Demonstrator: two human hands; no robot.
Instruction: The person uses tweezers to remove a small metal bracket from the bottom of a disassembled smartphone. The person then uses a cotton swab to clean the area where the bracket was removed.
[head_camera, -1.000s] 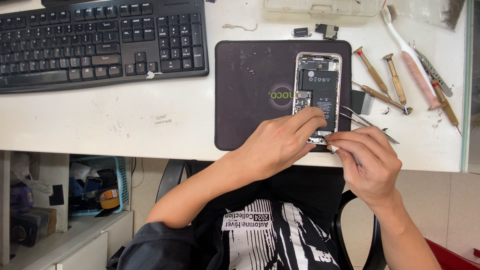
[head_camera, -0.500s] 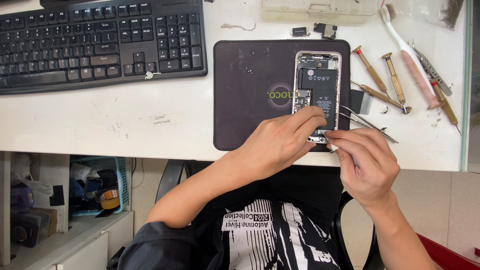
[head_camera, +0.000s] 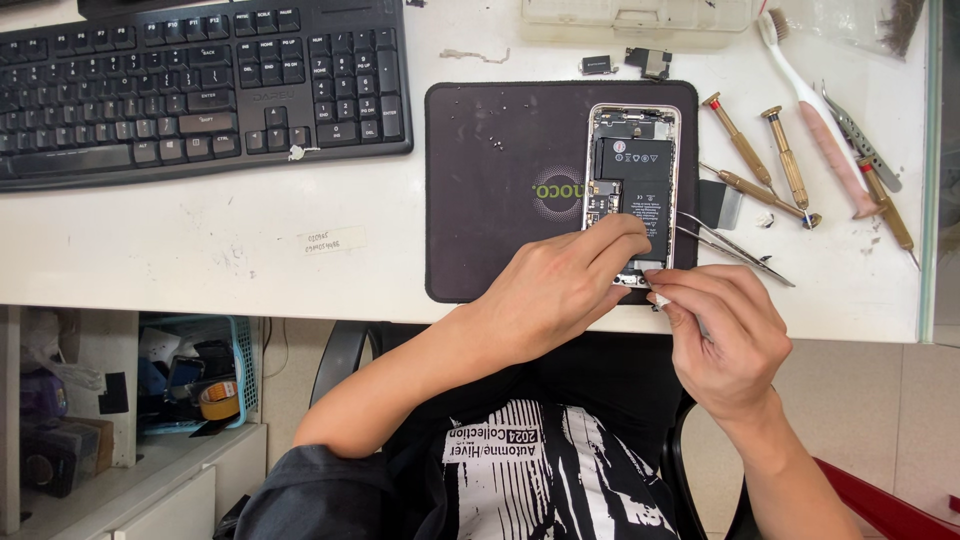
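An opened smartphone (head_camera: 632, 170) with its black battery exposed lies on a dark work mat (head_camera: 500, 190) on the white desk. My left hand (head_camera: 565, 285) rests over the phone's lower end, fingers pressing down on it. My right hand (head_camera: 725, 335) is just right of it at the desk's front edge, fingers pinched on a small thin tool (head_camera: 660, 298) whose tip meets the phone's bottom edge. Metal tweezers (head_camera: 735, 250) lie beside the phone, partly under my right hand.
A black keyboard (head_camera: 190, 80) fills the left of the desk. Several brass-handled screwdrivers (head_camera: 760, 160), a toothbrush (head_camera: 815, 110) and more tweezers lie at the right. Small phone parts (head_camera: 625, 63) and a clear parts box (head_camera: 635, 15) sit behind the mat. A shelf with a blue basket (head_camera: 190, 375) stands below left.
Both hands stay at the phone's lower end, with only slight finger shifts. The view has hardly moved.
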